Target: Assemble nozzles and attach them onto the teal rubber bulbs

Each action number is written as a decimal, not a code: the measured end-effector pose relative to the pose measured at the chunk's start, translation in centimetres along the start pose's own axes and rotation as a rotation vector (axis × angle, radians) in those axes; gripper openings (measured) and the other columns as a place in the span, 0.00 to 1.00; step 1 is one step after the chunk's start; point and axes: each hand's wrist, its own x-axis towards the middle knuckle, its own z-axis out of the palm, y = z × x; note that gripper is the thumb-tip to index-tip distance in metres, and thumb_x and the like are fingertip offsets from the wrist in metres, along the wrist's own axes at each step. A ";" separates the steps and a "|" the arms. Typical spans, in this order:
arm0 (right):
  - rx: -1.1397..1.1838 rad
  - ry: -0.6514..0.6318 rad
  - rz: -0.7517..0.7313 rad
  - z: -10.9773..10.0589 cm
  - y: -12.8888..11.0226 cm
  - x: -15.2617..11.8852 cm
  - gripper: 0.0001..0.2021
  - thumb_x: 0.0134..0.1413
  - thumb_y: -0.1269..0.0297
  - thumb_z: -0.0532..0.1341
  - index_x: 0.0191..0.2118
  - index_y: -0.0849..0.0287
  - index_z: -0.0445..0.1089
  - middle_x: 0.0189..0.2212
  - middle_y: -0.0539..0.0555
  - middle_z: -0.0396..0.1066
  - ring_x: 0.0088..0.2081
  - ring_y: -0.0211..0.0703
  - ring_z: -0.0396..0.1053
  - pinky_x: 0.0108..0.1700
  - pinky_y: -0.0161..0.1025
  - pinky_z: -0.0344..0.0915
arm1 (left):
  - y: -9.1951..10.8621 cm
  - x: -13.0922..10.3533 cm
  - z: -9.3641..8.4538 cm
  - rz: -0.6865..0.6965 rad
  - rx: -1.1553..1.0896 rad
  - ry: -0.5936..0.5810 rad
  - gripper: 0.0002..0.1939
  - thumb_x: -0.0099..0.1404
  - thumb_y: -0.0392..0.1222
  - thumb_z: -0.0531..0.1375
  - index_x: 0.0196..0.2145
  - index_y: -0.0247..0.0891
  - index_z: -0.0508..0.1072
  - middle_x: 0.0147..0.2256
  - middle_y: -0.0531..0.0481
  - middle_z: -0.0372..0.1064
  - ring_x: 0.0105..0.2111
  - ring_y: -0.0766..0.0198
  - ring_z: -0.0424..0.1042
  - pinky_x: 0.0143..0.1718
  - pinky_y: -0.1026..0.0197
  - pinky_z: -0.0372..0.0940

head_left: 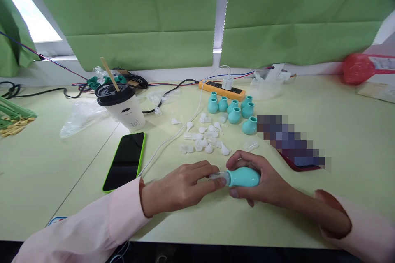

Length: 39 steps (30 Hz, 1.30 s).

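Observation:
My right hand (262,176) is wrapped round a turquoise bulb (245,177), which lies sideways above the table. At the bulb's left end sits a clear plastic tip (220,177), pinched between the thumb and fingers of my left hand (191,183). The tip and the bulb's neck meet. Beyond my hands, several small white and clear plastic pieces (208,148) lie scattered on the table. Several open-necked turquoise bulbs (234,116) stand behind them to the right.
On the left are a green-edged phone (125,162) and a white cup (128,111) with a straw. An orange power strip (222,90) and cables run along the back. A partly pixelated device (293,148) lies right; a white cable (173,135) crosses the table.

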 end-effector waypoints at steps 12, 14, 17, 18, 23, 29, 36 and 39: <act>-0.431 0.108 -0.308 0.3 0.6 -0.2 0.14 0.38 0.66 0.64 0.32 0.56 0.58 0.27 0.46 0.62 0.28 0.35 0.62 0.28 0.31 0.60 | 0.1 0.2 0.5 -0.323 -0.520 -0.026 0.04 0.59 0.32 0.54 0.32 0.31 0.68 0.30 0.44 0.71 0.29 0.66 0.69 0.29 0.66 0.63; -0.443 0.117 -0.316 0.3 0.7 -0.3 0.15 0.38 0.66 0.64 0.33 0.56 0.58 0.27 0.46 0.63 0.29 0.35 0.62 0.29 0.32 0.60 | 0.2 0.1 0.6 -0.387 -0.562 -0.017 0.04 0.58 0.34 0.55 0.32 0.32 0.69 0.29 0.45 0.71 0.28 0.66 0.70 0.28 0.66 0.64; -0.411 0.142 -0.344 0.4 0.6 -0.2 0.15 0.39 0.65 0.64 0.33 0.55 0.58 0.28 0.47 0.63 0.29 0.35 0.63 0.29 0.32 0.61 | 0.4 0.2 0.6 -0.475 -0.639 0.009 0.05 0.56 0.35 0.57 0.31 0.32 0.70 0.29 0.46 0.72 0.27 0.67 0.69 0.27 0.66 0.64; -0.395 0.143 -0.350 0.5 0.5 -0.2 0.14 0.39 0.65 0.63 0.33 0.55 0.58 0.28 0.47 0.63 0.29 0.35 0.63 0.29 0.32 0.61 | 0.5 0.3 0.5 -0.508 -0.670 0.011 0.05 0.55 0.35 0.57 0.32 0.33 0.71 0.30 0.47 0.72 0.27 0.67 0.69 0.27 0.66 0.64; -0.256 0.084 -0.293 1.2 0.3 -0.4 0.19 0.39 0.64 0.64 0.37 0.54 0.56 0.31 0.48 0.63 0.31 0.36 0.64 0.30 0.32 0.64 | 1.0 0.7 0.6 -0.778 -1.039 0.037 0.12 0.53 0.36 0.59 0.38 0.35 0.69 0.26 0.51 0.68 0.23 0.69 0.67 0.26 0.66 0.65; -0.541 0.156 -0.523 -1.1 0.1 -0.3 0.27 0.43 0.62 0.60 0.50 0.56 0.51 0.45 0.58 0.58 0.43 0.46 0.61 0.43 0.43 0.62 | -0.2 0.7 0.1 -0.810 -1.002 0.369 0.08 0.47 0.37 0.64 0.28 0.34 0.71 0.28 0.51 0.65 0.29 0.67 0.64 0.29 0.66 0.61; -1.076 0.409 -0.606 -5.3 0.8 2.7 0.11 0.49 0.64 0.55 0.40 0.60 0.63 0.35 0.58 0.65 0.39 0.48 0.61 0.41 0.47 0.60 | -0.3 1.2 0.0 -0.948 -1.025 0.201 0.16 0.63 0.48 0.47 0.42 0.35 0.63 0.27 0.49 0.67 0.26 0.67 0.64 0.28 0.65 0.57; -1.198 0.297 -0.499 -4.8 1.3 3.2 0.16 0.49 0.60 0.54 0.44 0.61 0.63 0.35 0.59 0.65 0.39 0.51 0.61 0.40 0.48 0.60 | 0.0 1.1 0.2 -0.963 -1.073 0.141 0.16 0.63 0.50 0.44 0.40 0.36 0.60 0.20 0.54 0.62 0.21 0.69 0.61 0.22 0.67 0.54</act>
